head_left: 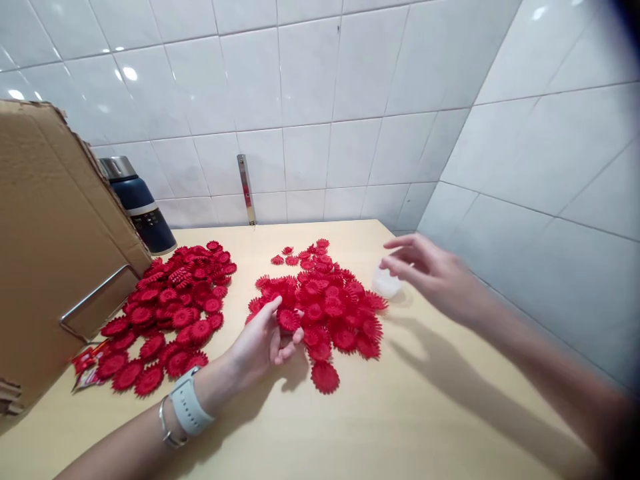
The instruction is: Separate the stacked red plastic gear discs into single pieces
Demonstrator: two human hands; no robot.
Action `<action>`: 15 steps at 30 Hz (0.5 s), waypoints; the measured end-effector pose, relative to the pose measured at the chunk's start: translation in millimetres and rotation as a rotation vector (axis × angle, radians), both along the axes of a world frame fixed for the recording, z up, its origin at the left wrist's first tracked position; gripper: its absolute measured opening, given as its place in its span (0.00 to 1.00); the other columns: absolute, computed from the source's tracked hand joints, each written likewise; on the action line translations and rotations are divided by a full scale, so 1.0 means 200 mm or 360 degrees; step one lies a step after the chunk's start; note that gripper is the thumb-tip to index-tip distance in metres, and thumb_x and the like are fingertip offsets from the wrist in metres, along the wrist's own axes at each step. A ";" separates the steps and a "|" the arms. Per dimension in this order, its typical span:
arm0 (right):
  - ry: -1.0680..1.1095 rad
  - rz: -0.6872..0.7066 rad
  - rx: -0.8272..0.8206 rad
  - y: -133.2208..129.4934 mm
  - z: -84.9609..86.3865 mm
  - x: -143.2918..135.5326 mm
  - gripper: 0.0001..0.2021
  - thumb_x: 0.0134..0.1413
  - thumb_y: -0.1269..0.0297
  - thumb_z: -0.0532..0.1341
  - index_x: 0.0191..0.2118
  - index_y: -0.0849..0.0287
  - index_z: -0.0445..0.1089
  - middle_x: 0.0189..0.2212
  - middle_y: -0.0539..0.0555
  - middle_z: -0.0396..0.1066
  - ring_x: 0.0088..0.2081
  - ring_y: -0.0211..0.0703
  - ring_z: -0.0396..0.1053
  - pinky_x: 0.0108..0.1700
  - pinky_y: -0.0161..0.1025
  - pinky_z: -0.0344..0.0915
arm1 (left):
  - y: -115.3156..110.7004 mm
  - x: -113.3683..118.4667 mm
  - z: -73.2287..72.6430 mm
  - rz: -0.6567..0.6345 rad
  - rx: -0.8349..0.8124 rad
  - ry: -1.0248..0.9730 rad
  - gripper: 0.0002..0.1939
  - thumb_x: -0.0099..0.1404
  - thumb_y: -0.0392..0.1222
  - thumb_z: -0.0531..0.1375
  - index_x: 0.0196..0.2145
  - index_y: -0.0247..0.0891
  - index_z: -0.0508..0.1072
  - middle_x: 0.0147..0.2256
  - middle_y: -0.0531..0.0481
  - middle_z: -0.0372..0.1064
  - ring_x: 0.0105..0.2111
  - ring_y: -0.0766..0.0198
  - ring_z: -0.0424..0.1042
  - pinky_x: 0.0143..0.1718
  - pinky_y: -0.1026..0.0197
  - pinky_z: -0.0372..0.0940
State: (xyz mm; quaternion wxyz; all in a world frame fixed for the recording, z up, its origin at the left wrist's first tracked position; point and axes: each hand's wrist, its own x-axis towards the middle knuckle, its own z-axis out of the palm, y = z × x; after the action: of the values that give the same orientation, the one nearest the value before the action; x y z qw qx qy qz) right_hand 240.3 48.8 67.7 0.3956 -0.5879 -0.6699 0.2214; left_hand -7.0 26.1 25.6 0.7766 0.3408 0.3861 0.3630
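Note:
My left hand (265,340), palm up with curled fingers, holds a small red flower-shaped piece (289,319) in front of the middle pile. That pile (333,303) is made of many red pieces with fringed edges, and one piece (325,377) lies at its near edge. My right hand (423,267) is raised to the right of the pile, fingers apart and slightly blurred, with nothing seen between them. Below and behind its fingertips sits a whitish translucent round object (386,280). A second pile of red pieces (183,317) spreads over the left of the table.
At the left stands a large cardboard box (55,253) with a metal wire handle (95,303). Behind it are a dark blue bottle (145,210) and, by the tiled wall, a metal strip (246,190). Small wrappers (89,367) lie beside the left pile on the table (400,427).

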 end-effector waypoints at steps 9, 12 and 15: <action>-0.0475 0.0071 -0.0184 0.24 -0.07 0.13 0.20 0.54 0.47 0.48 0.25 0.56 0.65 0.23 0.54 0.71 0.30 0.49 0.67 0.34 0.42 0.58 | 0.09 0.15 0.08 -0.0119 0.0236 0.0075 0.15 0.63 0.48 0.52 0.35 0.33 0.69 0.35 0.43 0.71 0.27 0.71 0.68 0.32 0.69 0.64; -0.0438 0.0096 -0.0135 0.24 -0.08 0.13 0.20 0.53 0.46 0.49 0.22 0.56 0.64 0.21 0.54 0.70 0.29 0.48 0.68 0.33 0.41 0.59 | 0.15 0.25 0.10 -0.0155 0.0398 0.0134 0.12 0.59 0.46 0.58 0.36 0.35 0.70 0.36 0.45 0.71 0.33 0.66 0.70 0.41 0.61 0.64; -0.0328 0.0093 -0.0023 0.19 -0.02 0.12 0.21 0.57 0.48 0.45 0.30 0.57 0.66 0.29 0.56 0.73 0.35 0.49 0.69 0.38 0.42 0.60 | 0.20 0.34 0.11 -0.0138 0.0551 0.0293 0.16 0.48 0.38 0.67 0.36 0.34 0.72 0.37 0.43 0.71 0.38 0.58 0.69 0.46 0.53 0.61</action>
State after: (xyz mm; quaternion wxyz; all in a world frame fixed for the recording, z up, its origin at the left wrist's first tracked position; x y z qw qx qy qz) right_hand 265.2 86.2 63.5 0.3138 -0.5907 -0.7222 0.1760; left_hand 60.8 66.1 48.2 0.6828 0.5172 0.3722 0.3574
